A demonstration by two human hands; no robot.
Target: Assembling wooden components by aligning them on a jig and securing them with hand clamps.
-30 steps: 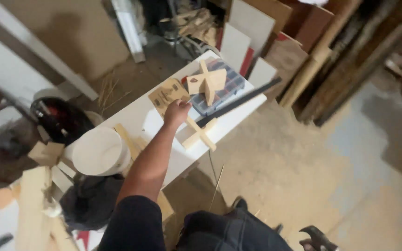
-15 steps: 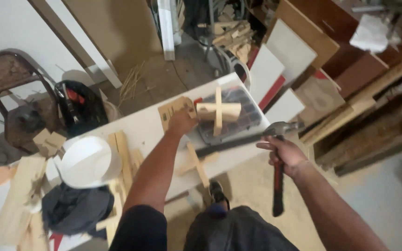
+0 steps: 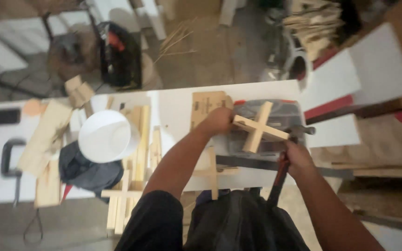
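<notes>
Steady the wooden cross (image 3: 259,128) and strike square.

Your left hand (image 3: 218,122) is clenched on the left end of the cross's horizontal arm, pinning it on top of the clear plastic case (image 3: 280,116) at the right part of the white table (image 3: 173,100). Your right hand (image 3: 298,158) is wrapped around the hammer (image 3: 282,165), red-and-black handle pointing down towards you, the head just right of the cross. To do this well, I'd keep your left fingers well back from the joint, press the cross flat so it cannot rock on the lid, and bring the hammer face down squarely with short taps. The white bucket (image 3: 105,135) and loose wood strips (image 3: 138,139) lie to the left, well apart from the work.
</notes>
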